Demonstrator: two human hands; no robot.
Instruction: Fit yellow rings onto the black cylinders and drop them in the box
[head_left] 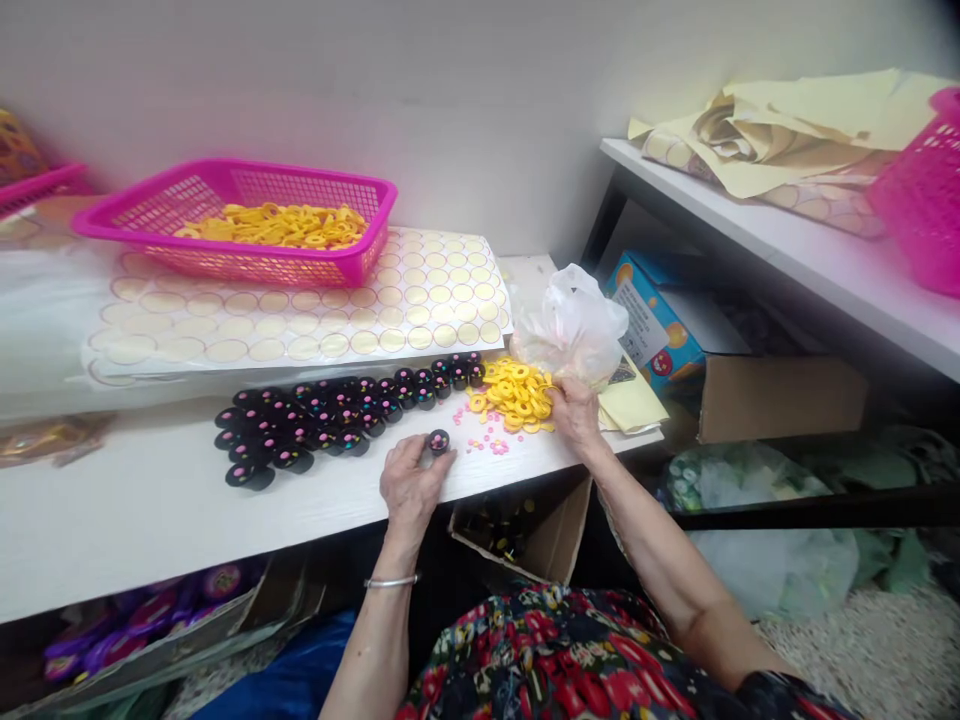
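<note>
Between the thumb and fingers of my left hand (414,480) a small black round cup (439,442) with pink dots stands upright near the table's front edge. My right hand (577,412) is at the right side of a pile of yellow plastic ring pieces (517,392). Its fingers are curled together against the pile, and their tips are too hidden to show what they hold. Small pink beads (491,440) lie scattered before the pile. To the left, rows of black cups (300,420) with pink and coloured dots stand close together on the white table (150,500).
A pink basket (375,215) of yellow pieces rests on sheets of round stickers (442,290). Behind my right hand sits a white plastic bag (574,320). An open carton (559,530) is below the table edge; a blue box (652,315) stands under the right shelf (757,215).
</note>
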